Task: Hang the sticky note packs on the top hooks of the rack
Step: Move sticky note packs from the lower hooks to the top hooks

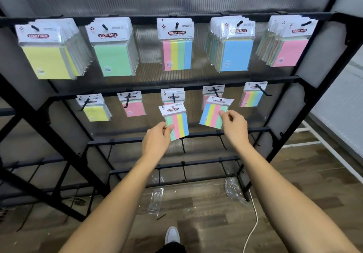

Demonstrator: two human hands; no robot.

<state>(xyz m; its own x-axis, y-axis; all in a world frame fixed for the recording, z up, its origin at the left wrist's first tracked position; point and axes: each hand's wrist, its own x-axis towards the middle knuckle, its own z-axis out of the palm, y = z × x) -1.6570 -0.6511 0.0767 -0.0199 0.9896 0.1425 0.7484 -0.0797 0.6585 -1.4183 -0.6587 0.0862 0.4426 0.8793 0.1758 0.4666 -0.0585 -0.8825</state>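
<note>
On the black rack (196, 18), the top bar carries five hooks of sticky note packs; the bar below carries five more. Two striped packs are in hand. Packs per hook seem uncountable.

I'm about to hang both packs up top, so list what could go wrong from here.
1. Each hand, left and right, only pinches its striped pack near a lower corner, so either could slip or swing on the way up.
2. The matching top hook already carries packs; its tip shows little free length, so lining up the hang hole may be fiddly.
3. A cable and plastic wrap lie on the floor underfoot, a possible trip.
</note>
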